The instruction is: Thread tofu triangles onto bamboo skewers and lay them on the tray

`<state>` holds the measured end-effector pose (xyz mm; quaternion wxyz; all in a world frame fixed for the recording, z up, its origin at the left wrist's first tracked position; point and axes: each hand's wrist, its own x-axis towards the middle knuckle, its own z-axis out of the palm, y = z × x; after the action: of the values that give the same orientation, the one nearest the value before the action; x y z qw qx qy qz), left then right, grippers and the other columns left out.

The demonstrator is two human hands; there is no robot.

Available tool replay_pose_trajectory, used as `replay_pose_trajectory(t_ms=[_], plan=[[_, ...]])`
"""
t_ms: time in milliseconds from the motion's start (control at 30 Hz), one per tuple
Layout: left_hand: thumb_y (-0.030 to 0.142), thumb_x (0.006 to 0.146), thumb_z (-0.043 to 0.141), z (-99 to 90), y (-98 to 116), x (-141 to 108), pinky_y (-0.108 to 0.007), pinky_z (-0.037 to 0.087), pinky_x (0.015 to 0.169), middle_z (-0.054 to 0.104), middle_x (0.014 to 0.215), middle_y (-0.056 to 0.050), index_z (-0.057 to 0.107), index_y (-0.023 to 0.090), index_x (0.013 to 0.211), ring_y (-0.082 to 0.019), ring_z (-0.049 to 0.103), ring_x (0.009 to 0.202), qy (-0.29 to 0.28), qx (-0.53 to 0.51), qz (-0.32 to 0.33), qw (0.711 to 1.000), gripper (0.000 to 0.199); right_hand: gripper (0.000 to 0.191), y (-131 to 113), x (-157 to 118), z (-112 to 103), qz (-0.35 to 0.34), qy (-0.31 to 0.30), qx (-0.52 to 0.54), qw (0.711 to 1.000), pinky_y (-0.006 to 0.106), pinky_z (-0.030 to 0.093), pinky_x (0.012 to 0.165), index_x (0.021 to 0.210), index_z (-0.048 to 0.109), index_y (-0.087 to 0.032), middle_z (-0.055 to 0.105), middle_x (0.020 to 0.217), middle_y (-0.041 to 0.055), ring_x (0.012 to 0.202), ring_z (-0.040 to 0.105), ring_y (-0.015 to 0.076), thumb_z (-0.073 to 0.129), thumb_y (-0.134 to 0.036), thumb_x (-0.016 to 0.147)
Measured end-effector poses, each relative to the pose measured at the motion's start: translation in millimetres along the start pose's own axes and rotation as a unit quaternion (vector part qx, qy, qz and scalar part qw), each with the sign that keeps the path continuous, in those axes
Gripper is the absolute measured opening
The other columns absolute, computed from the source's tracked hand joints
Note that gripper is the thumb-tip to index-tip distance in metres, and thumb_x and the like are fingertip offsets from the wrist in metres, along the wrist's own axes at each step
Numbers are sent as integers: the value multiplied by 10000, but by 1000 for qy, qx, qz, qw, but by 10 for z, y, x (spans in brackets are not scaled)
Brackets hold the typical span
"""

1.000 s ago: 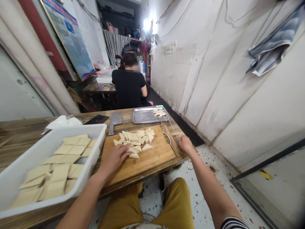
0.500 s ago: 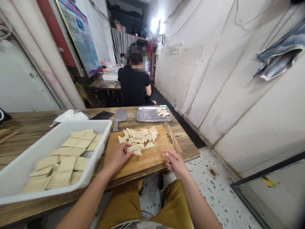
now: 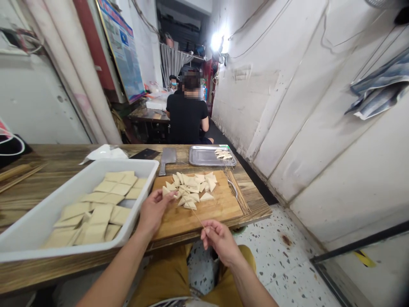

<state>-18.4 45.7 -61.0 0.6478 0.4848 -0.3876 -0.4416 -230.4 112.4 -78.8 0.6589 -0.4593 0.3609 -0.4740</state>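
Stretching away ahead is a narrow, whitewashed room (image 3: 255, 106) with a speckled terrazzo floor (image 3: 281, 264), a bright wall lamp (image 3: 216, 41), a blue-and-white poster (image 3: 123, 51) at left and a crumpled blue-grey cloth (image 3: 378, 89) hanging at right. Farther down, a co-worker in a black shirt (image 3: 187, 119) sits with their back turned, beside a second dark wooden table (image 3: 147, 114).

Nearer, a long plank table (image 3: 64, 157) crosses the view above the person's mustard trousers (image 3: 246, 260). On it sits a large white plastic tray (image 3: 64, 254) holding pale, flat tofu squares (image 3: 102, 217), with a crumpled white tissue (image 3: 104, 153) behind it. Beyond stand a steel cleaver (image 3: 168, 160) and a shallow steel tray (image 3: 204, 155) carrying a few tofu triangles (image 3: 223, 154). A light wooden cutting board (image 3: 220, 209) lies between the white tray and a bundle of thin bamboo skewers (image 3: 238, 192), with a heap of cut tofu triangles (image 3: 191, 187) on it.

The left hand (image 3: 153, 211) rests at the heap's near edge, its fingers (image 3: 168, 194) lying on the closest triangle; whether they grip it, I cannot tell. The right hand (image 3: 220, 241) hovers just off the board, its fingers pinched narrowly around a single thin bamboo skewer (image 3: 198, 219), whose tip points toward the heap.
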Motion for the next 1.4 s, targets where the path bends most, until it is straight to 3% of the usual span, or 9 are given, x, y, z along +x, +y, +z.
replay_pose_trajectory(t_ms=[67, 200, 467, 600, 700, 767, 867, 933, 1400], plan=[[329, 696, 714, -1, 58, -10, -260, 522, 686, 687, 946, -77, 585, 133, 860, -162, 641, 831, -26, -98, -64, 993, 286, 314, 55, 2, 11, -15, 12, -42, 999, 200, 363, 464, 901, 595, -155, 606, 651, -24, 445, 462, 58, 696, -406, 742], [206, 727, 702, -48, 141, -5, -139, 439, 499, 680, 985, -73, 590, 126, 846, -66, 592, 669, -74, -177, -142, 971, 182, 304, 111, -8, 1, -24, 26, -114, 993, 190, 340, 451, 911, 572, -151, 588, 651, -27, 441, 438, 52, 636, -417, 778], [149, 654, 767, 17, 47, -37, -118, 429, 478, 657, 777, -43, 616, 97, 825, -38, 519, 568, -77, -202, -148, 965, 234, 439, 55, 45, 96, 15, -32, -212, 977, 157, 296, 330, 1119, 521, -176, 540, 705, -63, 343, 404, 25, 600, -462, 796], [154, 702, 735, 116, 9, -96, -99, 371, 419, 658, 792, -62, 619, 87, 840, -24, 481, 524, -107, -196, -172, 960, 192, 493, 19, 156, 201, -56, 6, -256, 965, 163, 273, 317, 1205, 560, -159, 493, 583, -75, 316, 346, 33, 552, -489, 839], [153, 797, 640, 126, 41, -103, -94, 310, 374, 659, 831, -96, 592, 77, 798, -4, 415, 479, -102, -218, -202, 950, 91, 430, 10, 124, 209, -133, 60, -324, 935, 182, 349, 381, 1100, 659, -127, 468, 478, -57, 355, 395, 69, 453, -451, 908], [130, 846, 565, 112, 89, -99, -106, 337, 390, 660, 856, -125, 566, 79, 784, -14, 434, 493, -83, -240, -222, 941, 80, 417, 6, 32, 191, -178, 76, -392, 899, 200, 411, 439, 1153, 647, -130, 537, 500, -23, 403, 476, 101, 406, -391, 935], [94, 871, 500, 101, 171, -102, -131, 389, 423, 656, 886, -161, 549, 77, 782, -37, 483, 532, -75, -268, -245, 929, 104, 413, -3, -132, 174, -244, 66, -495, 832, 222, 481, 547, 1281, 564, -136, 681, 678, 51, 533, 600, 139, 406, -284, 930], [89, 872, 495, 108, 216, -108, -130, 388, 418, 654, 891, -170, 543, 74, 771, -35, 479, 526, -87, -277, -246, 925, 113, 412, -16, -211, 186, -261, 41, -519, 813, 224, 499, 587, 1299, 550, -143, 724, 823, 85, 607, 648, 149, 397, -229, 926], [99, 863, 511, 136, 354, -83, -79, 277, 301, 642, 913, -130, 490, 108, 844, -19, 484, 462, -80, -292, -336, 892, 29, 375, -107, -305, 241, -275, 32, -468, 839, 239, 542, 756, 1242, 607, -153, 694, 1097, 105, 872, 705, 174, 444, -148, 904]])
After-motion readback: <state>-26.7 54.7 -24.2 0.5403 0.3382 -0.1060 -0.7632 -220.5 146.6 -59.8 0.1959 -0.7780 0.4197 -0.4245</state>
